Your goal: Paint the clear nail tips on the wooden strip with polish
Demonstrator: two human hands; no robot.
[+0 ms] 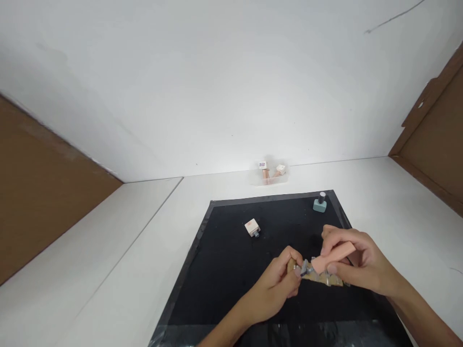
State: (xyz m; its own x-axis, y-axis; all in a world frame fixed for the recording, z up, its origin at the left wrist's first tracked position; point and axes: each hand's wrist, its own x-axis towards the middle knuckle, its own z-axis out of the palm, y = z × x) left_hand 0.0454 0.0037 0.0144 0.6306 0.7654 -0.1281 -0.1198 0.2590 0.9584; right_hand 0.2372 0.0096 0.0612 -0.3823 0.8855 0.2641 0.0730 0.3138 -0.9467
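"Dial centred on the block, 12 at the white wall [231, 86]. First entry?"

"Block, one, salmon pink [334, 258], flat-sided, at the centre of the dial, over the near right part of the black mat [224, 270]. Tilted, its right end higher."

"Holder?"

"Right hand [365, 265], at 3 o'clock, gripping it between thumb and fingers."

"Left hand?"

"Left hand [277, 284], at 8 o'clock, fingers curled and pinching one end of a tan strip [318, 278]. The strip runs just below the block, clear pieces along it; their exact form is too small to tell. One small grey piece [305, 268] beside the left thumb. Contact between block and pieces: cannot tell."

"Other stock on the mat?"

"Bottle, teal [320, 206], dark cap, upright, near 12 o'clock, by the mat's far right corner. Bottle, cream [252, 227], dark neck, lying at 10 o'clock, neck towards 5."

"Beyond the mat?"

"Tray, clear [277, 181], at 11 o'clock, on the white table [162, 217], near the wall. Contents: two pieces, white and copper-coloured, tilted."

"Sides?"

"Brown panels, one at 10 o'clock, one at 2."
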